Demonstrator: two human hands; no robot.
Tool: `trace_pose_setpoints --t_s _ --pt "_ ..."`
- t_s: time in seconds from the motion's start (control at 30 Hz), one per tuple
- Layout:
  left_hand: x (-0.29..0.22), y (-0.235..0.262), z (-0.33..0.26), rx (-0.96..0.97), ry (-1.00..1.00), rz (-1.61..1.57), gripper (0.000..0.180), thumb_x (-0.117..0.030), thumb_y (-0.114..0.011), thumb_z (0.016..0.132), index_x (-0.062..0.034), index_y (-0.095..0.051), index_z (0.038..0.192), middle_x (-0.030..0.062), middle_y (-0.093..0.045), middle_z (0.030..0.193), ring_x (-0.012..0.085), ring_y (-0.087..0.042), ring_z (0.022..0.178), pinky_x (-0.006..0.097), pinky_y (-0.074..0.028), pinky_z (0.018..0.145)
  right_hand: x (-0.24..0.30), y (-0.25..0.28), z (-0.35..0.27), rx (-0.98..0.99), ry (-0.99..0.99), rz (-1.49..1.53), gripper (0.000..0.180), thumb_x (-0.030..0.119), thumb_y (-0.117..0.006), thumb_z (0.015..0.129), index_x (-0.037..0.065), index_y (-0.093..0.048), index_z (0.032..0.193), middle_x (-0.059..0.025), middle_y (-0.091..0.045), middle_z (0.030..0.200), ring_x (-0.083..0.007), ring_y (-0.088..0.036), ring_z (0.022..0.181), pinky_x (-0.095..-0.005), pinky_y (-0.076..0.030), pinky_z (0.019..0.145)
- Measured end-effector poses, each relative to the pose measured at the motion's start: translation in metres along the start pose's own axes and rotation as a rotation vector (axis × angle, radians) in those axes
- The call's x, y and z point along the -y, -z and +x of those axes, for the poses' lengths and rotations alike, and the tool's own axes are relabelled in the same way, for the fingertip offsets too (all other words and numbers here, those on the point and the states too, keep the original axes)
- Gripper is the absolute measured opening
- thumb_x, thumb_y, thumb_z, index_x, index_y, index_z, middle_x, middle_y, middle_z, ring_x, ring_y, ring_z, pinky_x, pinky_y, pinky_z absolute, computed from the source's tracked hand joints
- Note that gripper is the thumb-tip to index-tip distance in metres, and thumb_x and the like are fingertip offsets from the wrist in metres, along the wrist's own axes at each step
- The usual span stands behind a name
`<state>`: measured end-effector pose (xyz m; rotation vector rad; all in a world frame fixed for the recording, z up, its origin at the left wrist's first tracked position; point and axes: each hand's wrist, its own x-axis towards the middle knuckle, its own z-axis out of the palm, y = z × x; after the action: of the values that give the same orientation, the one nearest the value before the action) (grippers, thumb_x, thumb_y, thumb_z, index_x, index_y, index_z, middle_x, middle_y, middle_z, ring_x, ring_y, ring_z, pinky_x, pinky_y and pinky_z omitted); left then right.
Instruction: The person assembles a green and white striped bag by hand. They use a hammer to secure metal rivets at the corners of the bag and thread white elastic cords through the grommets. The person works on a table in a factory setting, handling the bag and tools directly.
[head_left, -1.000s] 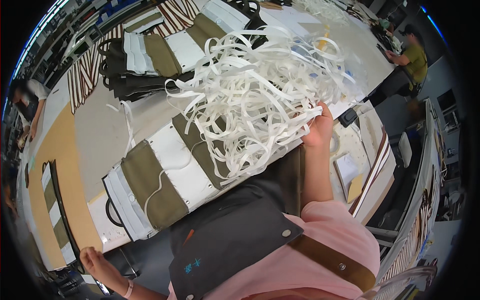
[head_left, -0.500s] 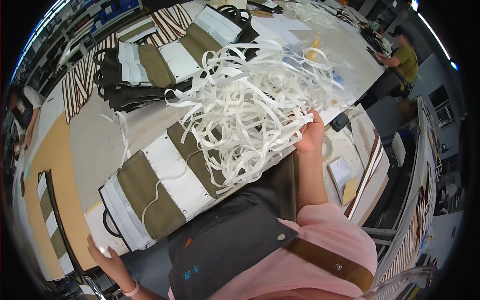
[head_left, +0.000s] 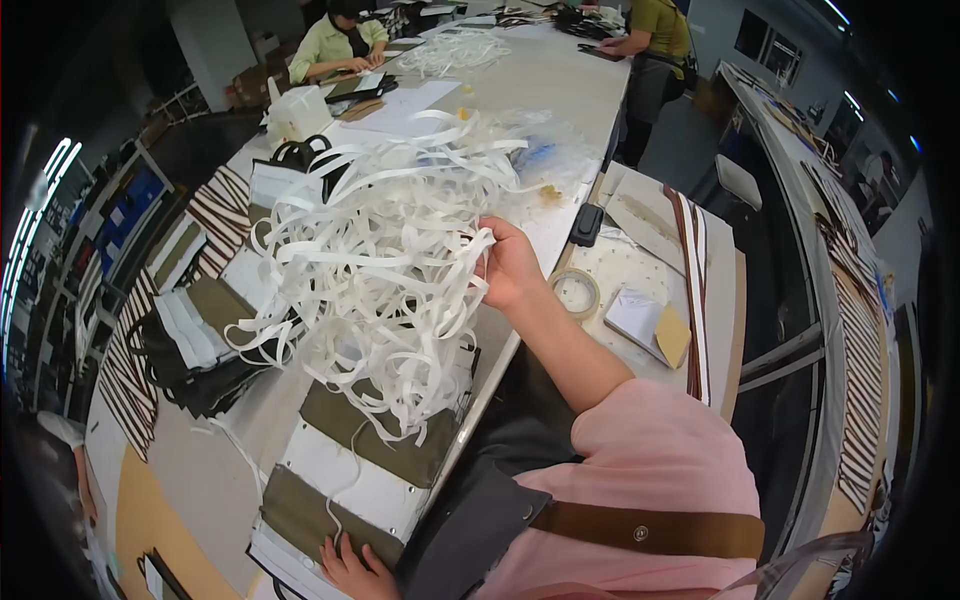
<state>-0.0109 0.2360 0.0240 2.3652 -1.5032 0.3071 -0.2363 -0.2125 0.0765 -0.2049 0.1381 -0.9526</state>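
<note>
My right hand (head_left: 512, 265) is closed on the edge of a big tangle of white flat tape (head_left: 385, 235), which is heaped above the table and partly hides what lies under it. Below the heap lies a white and olive-green striped fabric panel (head_left: 345, 465), with small metal studs along its white band and a loose white cord (head_left: 352, 480) across it. At the panel's near end my left hand (head_left: 357, 570) rests with its fingers spread, holding nothing. Their tips are close to the cord.
Left of the tape is a stack of similar panels with black handles (head_left: 190, 330). A tape roll (head_left: 575, 293), white paper pad (head_left: 635, 315) and black box-shaped object (head_left: 587, 225) sit at right. A white jug (head_left: 298, 113) stands farther back. Two co-workers are at the far end.
The whole view has turned to the right, showing the far table end. My left hand has come from beside the panel onto its near end. My right hand still grips the tape.
</note>
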Motion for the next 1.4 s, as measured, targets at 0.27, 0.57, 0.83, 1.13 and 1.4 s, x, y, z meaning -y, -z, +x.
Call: trace_pose_setpoints --t_s 0.27,0.57,0.83,1.13,1.4 --pt "-0.003 0.001 0.001 -0.057 -0.018 0.032 0.032 -0.020 -0.062 0.094 -0.0037 -0.065 0.121 0.0250 -0.061 0.124 0.0461 -0.057 0.112 0.056 -0.046 0.097 0.094 -0.132 0.020 0.021 0.777 -0.087 0.028 0.017 -0.049 0.095 0.002 -0.061 0.116 -0.0139 -0.069 0.106 -0.0307 -0.064 0.105 -0.0538 -0.047 0.100" --pt "-0.012 -0.003 0.002 -0.099 0.061 0.055 0.031 -0.017 -0.058 0.094 -0.0057 -0.066 0.122 0.0234 -0.061 0.123 0.0450 -0.057 0.113 0.057 -0.044 0.097 0.214 -0.129 0.131 0.108 0.634 0.134 0.037 0.013 -0.035 0.103 -0.005 -0.033 0.136 -0.0212 -0.039 0.142 -0.0410 -0.049 0.124 -0.0583 -0.044 0.105" --pt "-0.005 -0.014 -0.006 -0.124 0.053 0.097 0.032 -0.016 -0.059 0.093 -0.0048 -0.065 0.122 0.0210 -0.062 0.122 0.0429 -0.057 0.114 0.057 -0.043 0.099 0.238 -0.055 0.202 -0.291 0.670 -0.055 0.034 0.017 -0.037 0.104 -0.005 -0.028 0.127 -0.0195 -0.038 0.135 -0.0393 -0.046 0.124 -0.0584 -0.053 0.094" --pt "-0.005 -0.008 -0.003 -0.093 0.074 0.096 0.032 -0.016 -0.056 0.094 -0.0046 -0.065 0.123 0.0205 -0.062 0.123 0.0418 -0.057 0.117 0.055 -0.043 0.101 0.226 -0.074 0.223 -0.237 0.589 -0.069 0.047 0.016 -0.042 0.102 -0.007 -0.024 0.139 -0.0247 -0.028 0.147 -0.0418 -0.041 0.133 -0.0571 -0.047 0.104" --pt "-0.004 -0.012 -0.005 -0.085 0.075 0.074 0.034 -0.018 -0.055 0.095 -0.0046 -0.063 0.125 0.0210 -0.061 0.124 0.0427 -0.056 0.118 0.055 -0.043 0.102 0.216 -0.065 0.214 -0.564 0.632 -0.650 0.067 0.012 -0.056 0.097 0.001 -0.021 0.153 -0.0221 -0.020 0.159 -0.0369 -0.035 0.141 -0.0560 -0.040 0.109"
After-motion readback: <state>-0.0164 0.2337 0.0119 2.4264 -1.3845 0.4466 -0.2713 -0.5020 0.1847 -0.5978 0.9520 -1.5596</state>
